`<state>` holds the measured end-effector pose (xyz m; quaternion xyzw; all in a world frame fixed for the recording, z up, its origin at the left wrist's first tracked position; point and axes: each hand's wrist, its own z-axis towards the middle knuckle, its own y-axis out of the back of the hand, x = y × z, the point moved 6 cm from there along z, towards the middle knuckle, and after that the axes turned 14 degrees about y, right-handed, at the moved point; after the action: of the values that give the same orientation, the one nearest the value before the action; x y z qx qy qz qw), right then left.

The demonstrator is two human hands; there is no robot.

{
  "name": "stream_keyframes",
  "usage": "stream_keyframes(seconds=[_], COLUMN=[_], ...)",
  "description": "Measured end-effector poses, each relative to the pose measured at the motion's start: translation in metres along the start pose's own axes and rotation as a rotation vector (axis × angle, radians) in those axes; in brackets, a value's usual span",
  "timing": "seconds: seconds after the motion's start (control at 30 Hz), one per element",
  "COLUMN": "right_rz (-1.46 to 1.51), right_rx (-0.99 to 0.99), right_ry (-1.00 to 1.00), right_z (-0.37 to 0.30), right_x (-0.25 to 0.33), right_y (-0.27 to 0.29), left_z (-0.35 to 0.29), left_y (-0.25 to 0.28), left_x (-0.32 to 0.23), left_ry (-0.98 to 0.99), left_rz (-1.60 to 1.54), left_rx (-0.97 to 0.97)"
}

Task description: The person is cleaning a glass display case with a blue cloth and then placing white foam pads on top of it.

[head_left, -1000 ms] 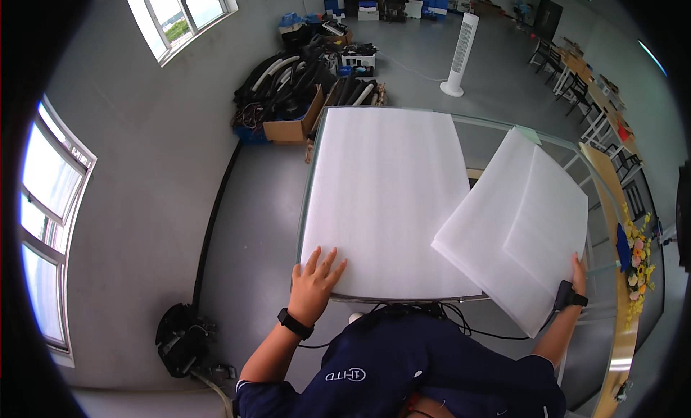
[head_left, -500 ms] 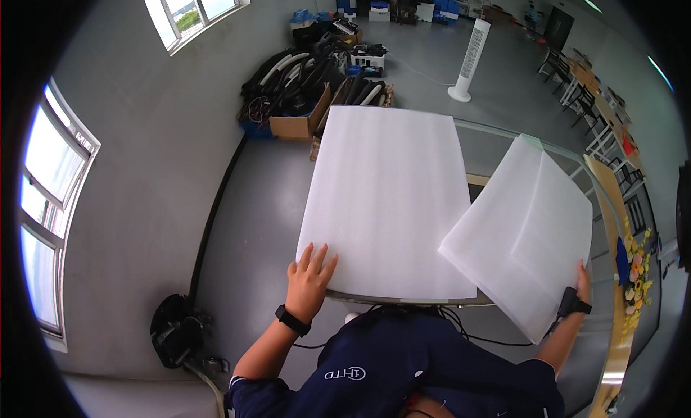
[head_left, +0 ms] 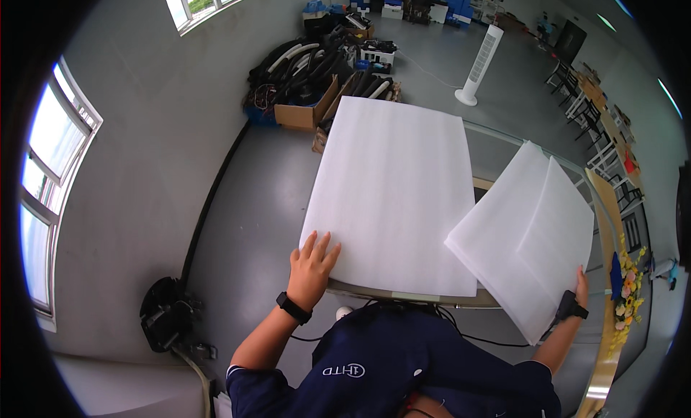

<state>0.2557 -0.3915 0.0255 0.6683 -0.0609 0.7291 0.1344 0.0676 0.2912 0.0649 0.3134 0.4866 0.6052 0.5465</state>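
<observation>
A large white foam sheet point(head_left: 392, 202) lies flat on the table in front of me. On its near left corner rests my left hand point(head_left: 311, 273), fingers spread and pressing on nothing but the foam. To the right, a second white foam piece point(head_left: 529, 245), layered like a folded sheet or pouch, sits at an angle, its left corner overlapping the large sheet's edge. My right hand point(head_left: 581, 283) grips this piece by its right edge; the fingers are largely hidden behind it. A black watch is on my left wrist, a black strapped device on my right.
Beyond the table stand a white tower fan point(head_left: 481, 65) and cardboard boxes point(head_left: 296, 116) heaped with black hoses or tubing. A wooden board point(head_left: 608, 216) and yellow-orange flowers point(head_left: 631, 288) are at the right. A black object point(head_left: 167, 314) is on the floor at left, near the wall.
At the far end of the angled foam piece, the layers' corners now show slightly apart. Both hands keep their places on the foam; the whole view has shifted a little.
</observation>
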Motion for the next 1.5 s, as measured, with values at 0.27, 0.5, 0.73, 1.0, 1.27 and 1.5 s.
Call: stream_keyframes(seconds=[0.27,0.5,0.73,1.0,1.27,1.5], right_rz=[-0.006,0.042,0.047,-0.083,-0.013,-0.328], right_rx=[0.062,0.048,0.093,0.065,0.132,0.199], right_ry=[-0.03,-0.15,-0.098,-0.012,-0.109,-0.116], right_z=[-0.01,-0.023,-0.005,0.012,0.007,0.065], right_x=[0.008,0.01,-0.012,-0.028,-0.021,-0.012], right_y=[-0.018,-0.041,-0.016,0.01,-0.004,0.042], left_z=[0.003,0.002,0.008,0.002,0.001,0.003], left_y=[0.001,-0.001,0.005,0.003,0.012,0.008], left_x=[0.0,0.003,0.011,0.009,0.013,0.016], left_ry=[-0.017,-0.015,-0.001,0.015,0.02,-0.033], left_rz=[-0.03,-0.032,-0.001,0.003,-0.153,-0.114], left_rx=[-0.023,-0.021,0.007,0.042,0.159,0.126])
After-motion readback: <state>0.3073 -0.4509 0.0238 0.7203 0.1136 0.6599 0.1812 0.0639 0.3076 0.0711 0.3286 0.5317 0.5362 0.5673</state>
